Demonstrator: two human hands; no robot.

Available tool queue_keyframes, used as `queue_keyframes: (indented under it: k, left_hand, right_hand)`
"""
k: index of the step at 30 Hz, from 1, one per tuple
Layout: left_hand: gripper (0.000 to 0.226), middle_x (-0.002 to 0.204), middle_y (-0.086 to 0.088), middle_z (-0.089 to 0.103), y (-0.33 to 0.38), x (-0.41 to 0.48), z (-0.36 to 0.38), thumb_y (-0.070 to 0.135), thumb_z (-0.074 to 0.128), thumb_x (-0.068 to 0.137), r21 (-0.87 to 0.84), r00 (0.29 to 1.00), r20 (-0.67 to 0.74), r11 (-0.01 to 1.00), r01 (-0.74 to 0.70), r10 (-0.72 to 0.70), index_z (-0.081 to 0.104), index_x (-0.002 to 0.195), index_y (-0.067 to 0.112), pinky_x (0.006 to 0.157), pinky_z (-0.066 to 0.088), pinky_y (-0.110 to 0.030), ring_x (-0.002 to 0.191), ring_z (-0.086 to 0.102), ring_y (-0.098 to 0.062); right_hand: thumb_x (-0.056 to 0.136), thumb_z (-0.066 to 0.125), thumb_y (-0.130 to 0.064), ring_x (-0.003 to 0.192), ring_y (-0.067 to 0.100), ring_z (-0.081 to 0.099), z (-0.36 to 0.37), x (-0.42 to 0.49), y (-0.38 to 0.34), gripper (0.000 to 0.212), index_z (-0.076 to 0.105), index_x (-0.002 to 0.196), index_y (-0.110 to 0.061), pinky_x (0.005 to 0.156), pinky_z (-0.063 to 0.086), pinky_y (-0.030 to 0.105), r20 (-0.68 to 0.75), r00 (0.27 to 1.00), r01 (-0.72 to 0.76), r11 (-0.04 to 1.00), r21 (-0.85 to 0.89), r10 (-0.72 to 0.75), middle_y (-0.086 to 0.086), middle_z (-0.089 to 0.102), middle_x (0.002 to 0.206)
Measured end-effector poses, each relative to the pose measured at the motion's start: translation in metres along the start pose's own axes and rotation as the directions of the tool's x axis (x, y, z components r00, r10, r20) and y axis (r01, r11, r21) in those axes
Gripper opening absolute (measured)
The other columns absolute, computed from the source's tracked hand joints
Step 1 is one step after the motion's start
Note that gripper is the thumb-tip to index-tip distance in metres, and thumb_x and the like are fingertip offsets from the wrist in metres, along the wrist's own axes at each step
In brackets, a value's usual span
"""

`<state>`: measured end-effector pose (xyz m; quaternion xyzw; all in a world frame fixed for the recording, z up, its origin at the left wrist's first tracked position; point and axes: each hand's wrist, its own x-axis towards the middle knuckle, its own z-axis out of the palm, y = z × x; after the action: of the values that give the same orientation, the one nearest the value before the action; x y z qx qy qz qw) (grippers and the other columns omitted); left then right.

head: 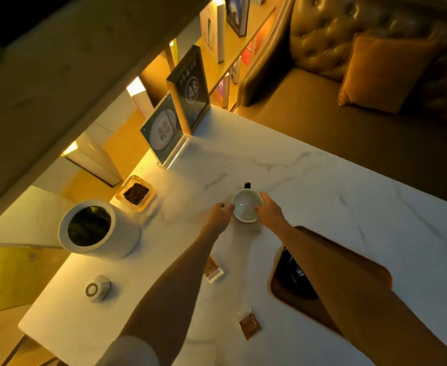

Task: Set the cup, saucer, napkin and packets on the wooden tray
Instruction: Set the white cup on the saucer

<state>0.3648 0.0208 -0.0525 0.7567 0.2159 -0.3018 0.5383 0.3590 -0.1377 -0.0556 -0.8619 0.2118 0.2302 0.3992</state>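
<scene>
A white cup (245, 207) with a dark handle stands upright on the marble table, far from me. My left hand (218, 215) touches its left rim and my right hand (270, 211) wraps its right side. The wooden tray (354, 262) lies near right, partly hidden under my right forearm, with a dark saucer (292, 276) on it. One brown packet (213, 270) lies beside my left forearm. Another brown packet (249, 324) lies nearer me. I cannot make out a napkin.
A white cylindrical bin (98, 229) stands left. Beyond it sits a glass ashtray (137, 194) with dark contents. A small white device (97, 288) lies near left. Two sign stands (174, 122) are at the table's far edge. A sofa with a cushion (381, 72) is behind.
</scene>
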Motion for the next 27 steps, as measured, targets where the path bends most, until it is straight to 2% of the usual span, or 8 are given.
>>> queue_keyframes:
  k: [2,4,7,10,12,18,24,27]
  left_hand:
    - [0.038,0.095,-0.02,0.06,0.004,0.0,0.007,0.021,0.055,0.096,-0.051,0.998,0.067,0.999,-0.017,0.02,0.051,0.123,-0.007,0.075,0.05,-0.039,0.087,0.061,-0.032]
    - [0.027,0.082,-0.006,0.053,0.002,-0.001,0.014,0.014,0.057,0.094,-0.12,0.991,0.131,0.993,0.015,0.001,0.05,0.118,0.003,0.06,0.045,-0.031,0.067,0.052,-0.019]
    - [0.037,0.095,-0.007,0.056,-0.005,0.003,0.019,0.006,0.057,0.091,-0.251,0.989,0.144,0.965,0.07,-0.035,0.047,0.126,0.013,0.066,0.054,-0.035,0.082,0.059,-0.026]
    - [0.042,0.112,-0.012,0.055,-0.008,0.006,0.024,0.002,0.056,0.089,-0.348,0.988,0.131,0.93,0.12,-0.079,0.048,0.129,0.014,0.07,0.058,-0.038,0.106,0.06,-0.038]
    - [0.043,0.116,-0.014,0.054,-0.006,0.005,0.026,0.0,0.055,0.089,-0.362,0.988,0.126,0.923,0.132,-0.092,0.048,0.129,0.013,0.073,0.059,-0.041,0.111,0.059,-0.04]
    - [0.047,0.118,-0.017,0.053,0.006,0.002,0.02,-0.005,0.052,0.087,-0.283,0.986,0.145,0.952,0.118,-0.08,0.049,0.132,0.008,0.082,0.056,-0.046,0.109,0.058,-0.039]
    - [0.044,0.122,-0.021,0.057,0.027,-0.022,0.04,-0.004,0.052,0.085,-0.21,0.985,0.169,0.974,0.081,-0.045,0.052,0.128,0.007,0.066,0.058,-0.04,0.1,0.061,-0.037]
    - [0.049,0.123,-0.021,0.057,0.03,-0.043,0.067,-0.001,0.058,0.087,-0.173,0.97,0.242,0.982,0.079,-0.035,0.049,0.134,0.009,0.074,0.06,-0.044,0.1,0.063,-0.038]
  right_hand:
    - [0.092,0.051,-0.004,0.136,0.033,0.038,0.006,0.003,0.004,0.064,0.026,0.15,-0.015,0.107,0.038,0.041,-0.002,1.0,-0.029,0.996,0.085,0.029,0.012,0.038,0.151]
    - [0.091,0.048,-0.001,0.134,0.035,0.039,0.008,0.004,0.006,0.064,0.028,0.149,-0.018,0.105,0.043,0.048,-0.03,0.998,-0.047,0.989,0.143,0.052,0.012,0.039,0.15]
    - [0.09,0.045,0.001,0.134,0.035,0.039,0.011,0.003,0.009,0.064,0.03,0.149,-0.02,0.101,0.045,0.052,-0.057,0.998,-0.028,0.981,0.194,0.04,0.011,0.039,0.15]
    - [0.091,0.045,0.002,0.134,0.034,0.039,0.011,0.001,0.013,0.062,0.032,0.148,-0.02,0.101,0.045,0.055,-0.039,0.999,-0.021,0.945,0.327,0.036,0.01,0.04,0.149]
    - [0.09,0.047,0.003,0.131,0.035,0.042,0.009,0.001,0.014,0.06,0.037,0.145,-0.02,0.099,0.047,0.055,-0.029,0.998,-0.037,0.926,0.375,0.052,0.012,0.045,0.144]
    - [0.084,0.052,0.006,0.114,0.037,0.054,0.002,-0.01,0.01,0.051,0.055,0.128,-0.02,0.082,0.055,0.057,-0.004,0.998,-0.055,0.865,0.5,0.065,0.016,0.057,0.121]
    - [0.083,0.057,0.003,0.112,0.038,0.055,-0.025,-0.049,0.027,0.048,0.059,0.121,-0.027,0.075,0.057,0.057,-0.105,0.992,0.016,0.769,0.64,0.067,0.016,0.058,0.12]
    - [0.085,0.058,0.003,0.11,0.037,0.056,-0.047,-0.076,0.059,0.05,0.062,0.109,-0.04,0.073,0.059,0.054,-0.104,0.985,-0.018,0.682,0.731,0.137,0.017,0.057,0.122]
